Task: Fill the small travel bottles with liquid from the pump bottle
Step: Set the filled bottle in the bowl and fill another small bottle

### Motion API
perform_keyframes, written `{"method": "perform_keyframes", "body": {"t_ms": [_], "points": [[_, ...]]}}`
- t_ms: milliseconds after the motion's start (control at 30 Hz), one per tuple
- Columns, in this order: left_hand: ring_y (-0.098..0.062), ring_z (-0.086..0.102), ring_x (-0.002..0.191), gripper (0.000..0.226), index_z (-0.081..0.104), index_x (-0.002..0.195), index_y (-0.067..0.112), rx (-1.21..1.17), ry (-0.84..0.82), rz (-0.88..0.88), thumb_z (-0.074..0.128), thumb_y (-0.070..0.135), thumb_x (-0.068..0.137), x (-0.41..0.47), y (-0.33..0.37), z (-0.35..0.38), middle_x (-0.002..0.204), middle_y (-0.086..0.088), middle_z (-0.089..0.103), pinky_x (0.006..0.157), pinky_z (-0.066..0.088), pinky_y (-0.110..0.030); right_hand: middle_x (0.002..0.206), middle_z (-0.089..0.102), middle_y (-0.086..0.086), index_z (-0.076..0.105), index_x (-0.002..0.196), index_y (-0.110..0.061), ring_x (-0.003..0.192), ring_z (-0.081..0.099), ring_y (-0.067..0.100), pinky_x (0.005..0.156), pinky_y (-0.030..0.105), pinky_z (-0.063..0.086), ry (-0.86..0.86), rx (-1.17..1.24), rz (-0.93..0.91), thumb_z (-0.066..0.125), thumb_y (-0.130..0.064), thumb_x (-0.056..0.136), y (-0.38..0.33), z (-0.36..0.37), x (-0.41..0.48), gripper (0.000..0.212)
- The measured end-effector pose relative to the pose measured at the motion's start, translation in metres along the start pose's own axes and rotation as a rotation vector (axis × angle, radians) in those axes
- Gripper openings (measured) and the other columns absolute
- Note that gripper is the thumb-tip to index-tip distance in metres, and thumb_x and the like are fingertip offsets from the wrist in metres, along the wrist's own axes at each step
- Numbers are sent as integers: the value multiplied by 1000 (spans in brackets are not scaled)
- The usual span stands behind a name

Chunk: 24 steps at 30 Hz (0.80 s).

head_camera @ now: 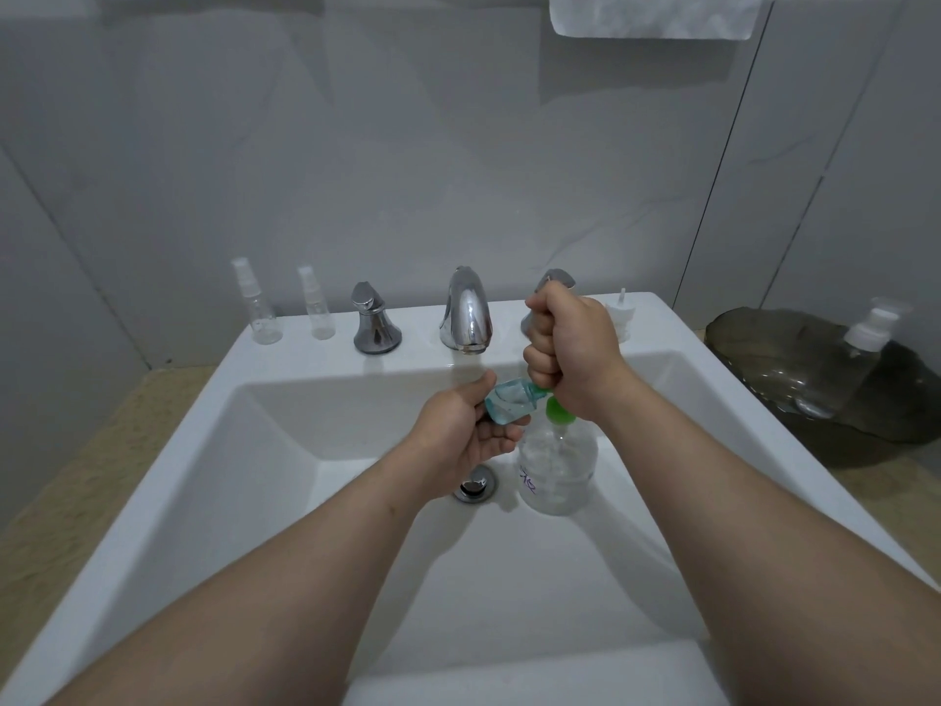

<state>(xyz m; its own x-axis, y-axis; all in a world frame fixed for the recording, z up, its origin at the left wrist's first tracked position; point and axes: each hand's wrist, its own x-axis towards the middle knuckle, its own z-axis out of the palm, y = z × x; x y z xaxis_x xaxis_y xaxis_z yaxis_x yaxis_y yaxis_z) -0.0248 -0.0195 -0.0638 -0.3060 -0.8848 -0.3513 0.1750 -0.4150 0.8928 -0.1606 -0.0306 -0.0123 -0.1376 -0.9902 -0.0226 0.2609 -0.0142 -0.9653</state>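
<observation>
At the far left of the sink point(305, 379) ledge, a taller spray bottle point(258, 310) and a shorter spray bottle point(316, 313) are stood upright, near each other and seemingly empty. The left tap handle point(374, 323) and the chrome spout point(466, 313) are set further along. Over the basin, the small travel bottle point(509, 407) is held tilted in the left hand point(458, 433), the grip clamped on it between thumb and fingers; bluish liquid is seen inside it, and its mouth is brought against the green pump neck. The pump bottle point(557, 466) is stood upright in the basin, just beside the drain point(476, 489). Its pump head is enclosed by the right hand point(570, 349), the grip closed in a fist around it. A white cap point(620, 313) is left on the ledge, behind that hand. On the desk point(102, 450) at the far right, a dark tray point(738, 328) is placed, with a clear dispenser bottle point(855, 359) laid in it.
</observation>
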Motion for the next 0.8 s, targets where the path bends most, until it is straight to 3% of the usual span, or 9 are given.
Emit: {"method": "perform_keyframes", "body": {"t_ms": [800], "points": [[-15,60,49,40,64,111,-2,-14,12,56,46,33,108,1,2,3,79,-14,73,50,52,-24,57,9,-1,22,56,-27,47,7,16,44,19,13,-51,61,-28,46,-16,94,-8,-1,-1,46]]}}
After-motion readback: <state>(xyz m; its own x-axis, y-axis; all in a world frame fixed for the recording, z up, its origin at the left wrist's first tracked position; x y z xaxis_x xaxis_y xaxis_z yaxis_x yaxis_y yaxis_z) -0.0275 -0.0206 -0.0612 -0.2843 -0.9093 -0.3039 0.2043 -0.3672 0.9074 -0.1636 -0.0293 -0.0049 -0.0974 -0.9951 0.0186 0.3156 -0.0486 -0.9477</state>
